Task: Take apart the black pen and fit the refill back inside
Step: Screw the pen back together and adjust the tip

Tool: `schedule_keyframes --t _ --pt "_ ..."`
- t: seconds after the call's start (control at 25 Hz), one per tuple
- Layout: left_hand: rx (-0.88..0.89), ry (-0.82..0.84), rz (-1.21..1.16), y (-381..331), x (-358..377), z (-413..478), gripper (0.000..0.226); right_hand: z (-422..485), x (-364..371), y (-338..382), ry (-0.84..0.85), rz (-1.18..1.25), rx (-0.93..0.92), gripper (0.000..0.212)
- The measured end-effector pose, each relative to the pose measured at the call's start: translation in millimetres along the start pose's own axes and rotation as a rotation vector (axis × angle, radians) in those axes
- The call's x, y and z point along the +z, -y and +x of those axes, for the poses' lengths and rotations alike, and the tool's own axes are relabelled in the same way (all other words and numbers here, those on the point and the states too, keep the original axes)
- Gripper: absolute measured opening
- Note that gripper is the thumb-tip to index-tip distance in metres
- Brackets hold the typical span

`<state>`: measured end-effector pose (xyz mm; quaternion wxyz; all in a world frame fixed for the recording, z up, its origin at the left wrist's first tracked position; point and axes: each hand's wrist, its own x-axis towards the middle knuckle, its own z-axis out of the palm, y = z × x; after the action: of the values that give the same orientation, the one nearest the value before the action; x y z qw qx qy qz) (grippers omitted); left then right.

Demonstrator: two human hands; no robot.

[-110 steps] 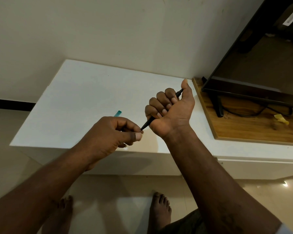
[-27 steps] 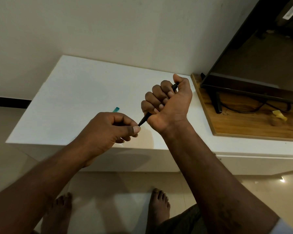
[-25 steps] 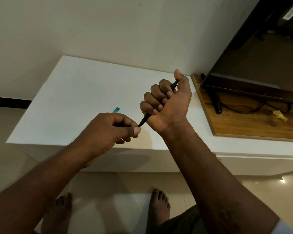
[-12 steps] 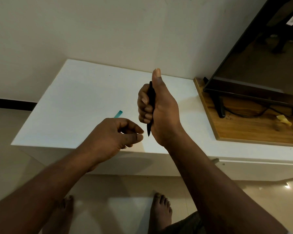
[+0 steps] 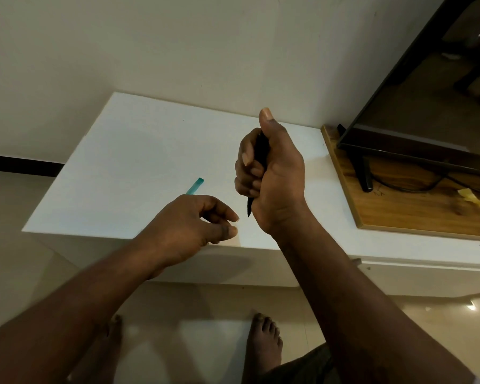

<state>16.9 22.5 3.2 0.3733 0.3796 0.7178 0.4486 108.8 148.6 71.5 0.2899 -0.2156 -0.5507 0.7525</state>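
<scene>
My right hand (image 5: 275,176) grips the black pen (image 5: 259,151) in a fist, held nearly upright above the white table (image 5: 128,162), thumb raised at the top. The pen's pointed tip sticks out below the fist, aimed down. My left hand (image 5: 189,225) hovers just left of the tip, a small gap apart, fingers loosely curled with thumb and forefinger close together; I see nothing between them. Most of the pen's barrel is hidden by my fingers.
A teal pen or cap (image 5: 195,185) lies on the table, partly behind my left hand. At the right a wooden board (image 5: 416,214) carries a black TV (image 5: 416,106) with its stand and cable, plus a yellow scrap (image 5: 468,195). My bare feet stand below.
My right hand turned the pen from slanted to nearly upright and pulled its tip away from my left hand, whose fingers let go of the tip and loosened.
</scene>
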Motion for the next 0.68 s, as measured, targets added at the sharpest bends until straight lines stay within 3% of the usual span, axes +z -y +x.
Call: schedule_keyframes --t 0.68 --pt "0.038 -0.027 0.026 -0.7 3.3 0.9 0.012 -3.5 5.3 4.8 0.046 0.145 0.004 0.055"
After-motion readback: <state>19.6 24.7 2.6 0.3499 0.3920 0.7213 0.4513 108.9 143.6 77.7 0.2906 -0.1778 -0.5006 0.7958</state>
